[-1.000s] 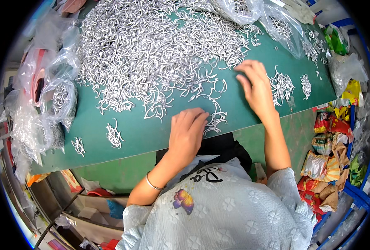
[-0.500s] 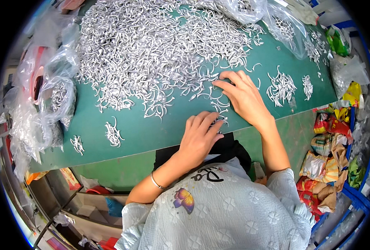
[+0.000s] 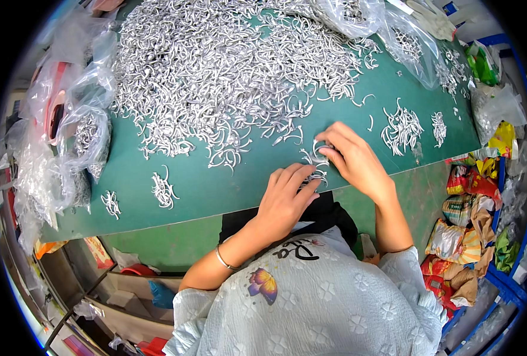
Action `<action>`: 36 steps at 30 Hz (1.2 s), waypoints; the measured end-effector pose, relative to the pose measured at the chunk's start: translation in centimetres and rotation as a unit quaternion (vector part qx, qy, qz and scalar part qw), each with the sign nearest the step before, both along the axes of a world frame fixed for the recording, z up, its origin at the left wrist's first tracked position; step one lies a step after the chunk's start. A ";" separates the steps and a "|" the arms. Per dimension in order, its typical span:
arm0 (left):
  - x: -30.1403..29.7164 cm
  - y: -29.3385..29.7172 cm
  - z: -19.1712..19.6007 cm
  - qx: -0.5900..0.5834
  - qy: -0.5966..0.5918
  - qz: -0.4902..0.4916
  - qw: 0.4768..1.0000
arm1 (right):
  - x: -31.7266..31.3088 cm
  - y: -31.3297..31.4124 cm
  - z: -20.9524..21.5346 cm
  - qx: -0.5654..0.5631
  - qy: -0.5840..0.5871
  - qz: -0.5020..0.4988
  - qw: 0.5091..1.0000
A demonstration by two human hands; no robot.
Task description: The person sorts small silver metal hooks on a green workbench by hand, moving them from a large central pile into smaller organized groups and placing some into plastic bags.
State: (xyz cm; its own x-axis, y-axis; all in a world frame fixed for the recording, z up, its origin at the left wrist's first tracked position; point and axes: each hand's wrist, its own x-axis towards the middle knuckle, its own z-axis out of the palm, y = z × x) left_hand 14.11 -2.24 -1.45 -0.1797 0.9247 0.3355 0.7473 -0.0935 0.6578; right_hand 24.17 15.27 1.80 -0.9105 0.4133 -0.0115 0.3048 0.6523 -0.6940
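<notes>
Green table (image 3: pixel 216 190) carried a big heap of silver hooks (image 3: pixel 228 65) across its far half. Small bunch of hooks (image 3: pixel 314 161) lay at the near edge, between both hands. Right hand (image 3: pixel 355 160) sat just right of it, fingers curled onto the bunch. Left hand (image 3: pixel 284 199) lay just below-left, fingers loosely bent, touching it. Right was nearer.

Colourful snack packets (image 3: pixel 465 237), floor, right

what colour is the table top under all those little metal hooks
Dark green table top, clearest in the head view.
</notes>
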 end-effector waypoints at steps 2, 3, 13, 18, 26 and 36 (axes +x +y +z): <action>0.1 0.0 -0.1 0.012 -0.008 -0.005 1.000 | -0.4 0.0 0.2 0.019 0.042 -0.010 0.999; 0.1 0.0 -0.1 0.016 -0.006 -0.002 1.000 | -0.8 0.0 0.2 0.029 0.063 -0.014 0.997; 0.0 0.0 0.1 0.018 -0.028 0.030 0.999 | -0.5 0.0 -0.5 0.036 0.061 0.078 0.994; 0.2 0.3 0.0 0.022 -0.042 0.053 0.998 | -0.7 -0.8 -0.8 0.082 0.081 0.042 0.992; 0.6 0.2 1.7 0.016 0.010 0.162 0.987 | 1.1 -1.7 -0.5 0.040 0.090 0.052 0.994; 2.5 -4.1 -4.5 -0.227 -0.885 -0.048 0.403 | 1.1 -3.2 -0.7 0.030 0.039 0.125 0.991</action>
